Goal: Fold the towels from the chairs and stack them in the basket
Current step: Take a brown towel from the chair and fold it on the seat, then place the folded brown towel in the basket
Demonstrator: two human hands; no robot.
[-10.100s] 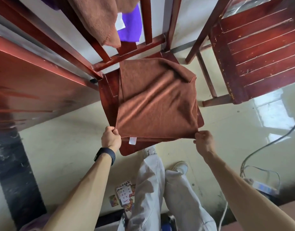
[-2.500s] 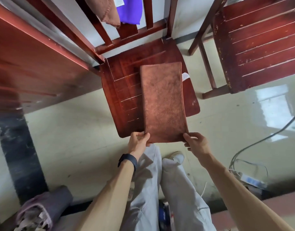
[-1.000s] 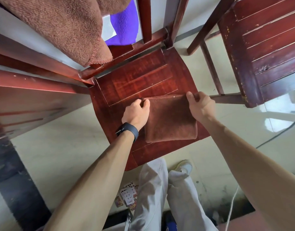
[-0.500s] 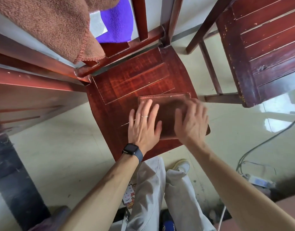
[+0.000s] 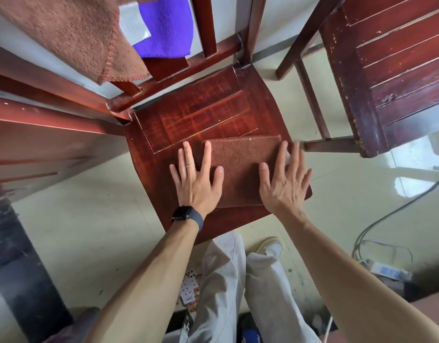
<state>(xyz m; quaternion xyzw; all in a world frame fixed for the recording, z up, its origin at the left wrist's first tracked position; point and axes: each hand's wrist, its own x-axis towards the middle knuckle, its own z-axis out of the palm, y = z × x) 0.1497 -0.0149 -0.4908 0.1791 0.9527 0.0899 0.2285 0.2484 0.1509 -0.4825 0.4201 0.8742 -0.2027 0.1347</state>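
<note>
A brown towel [image 5: 240, 167], folded into a small rectangle, lies on the seat of a red wooden chair [image 5: 196, 115]. My left hand [image 5: 196, 179] lies flat with spread fingers on the towel's left edge and the seat. My right hand [image 5: 285, 179] lies flat with spread fingers over the towel's right side. Another brown towel [image 5: 72, 33] hangs over the chair back at the upper left, and a purple towel [image 5: 164, 26] hangs beside it. The basket is not in view.
A second dark red chair [image 5: 396, 63] stands at the upper right. A reddish table [image 5: 40, 139] is at the left. A cable and power strip [image 5: 386, 269] lie on the tiled floor at the right. Playing cards [image 5: 190, 287] lie by my legs.
The towel went from a wide spread to a long strip, then to a small rectangle. In the last half second my hands slid apart, from near the middle to the towel's sides.
</note>
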